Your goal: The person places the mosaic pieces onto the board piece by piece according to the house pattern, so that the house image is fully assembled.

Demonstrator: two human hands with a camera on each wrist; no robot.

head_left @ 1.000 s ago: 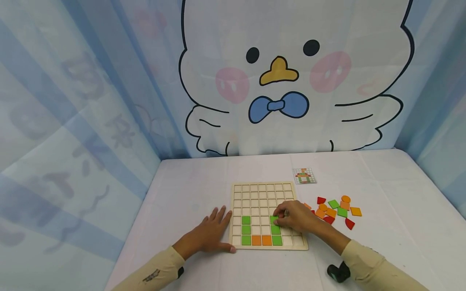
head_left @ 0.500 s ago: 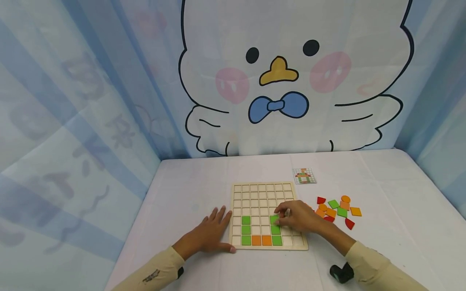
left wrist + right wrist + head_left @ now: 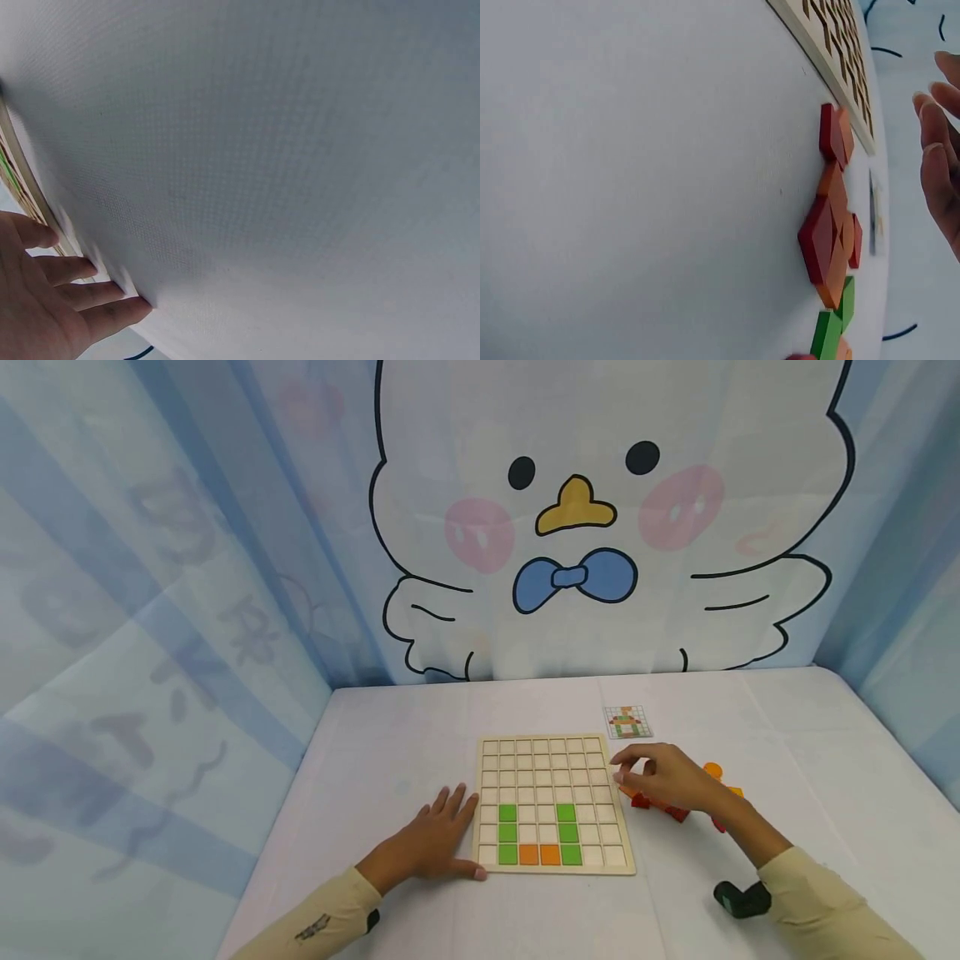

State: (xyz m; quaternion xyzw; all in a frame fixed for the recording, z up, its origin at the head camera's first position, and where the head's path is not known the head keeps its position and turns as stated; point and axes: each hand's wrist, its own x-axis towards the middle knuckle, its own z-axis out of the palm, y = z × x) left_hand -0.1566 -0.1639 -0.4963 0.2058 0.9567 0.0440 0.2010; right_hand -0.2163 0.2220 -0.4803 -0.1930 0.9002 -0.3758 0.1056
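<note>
A wooden grid board [image 3: 534, 795] lies on the table in the head view. Two columns of green square tiles [image 3: 567, 832] fill cells near its front, with two orange square tiles [image 3: 528, 855] between them in the bottom row. My left hand [image 3: 435, 842] lies spread against the board's left edge; the left wrist view shows its fingers [image 3: 112, 315] extended there. Past the board's right edge, my right hand [image 3: 671, 777] hovers above the loose pieces, its fingers loosely bent. No piece shows in it in the right wrist view, and it hides part of the pile in the head view.
Loose red pieces [image 3: 821, 236], orange pieces [image 3: 832, 187] and green pieces [image 3: 826, 334] are bunched right of the board. A small pattern card [image 3: 628, 722] lies behind them. A dark device [image 3: 741, 900] sits by the right sleeve. Curtains enclose the white table [image 3: 390, 743].
My right hand has left the green column on the board and moved up and right, over the loose pieces. The green tiles it covered now show fully. My left hand stays put.
</note>
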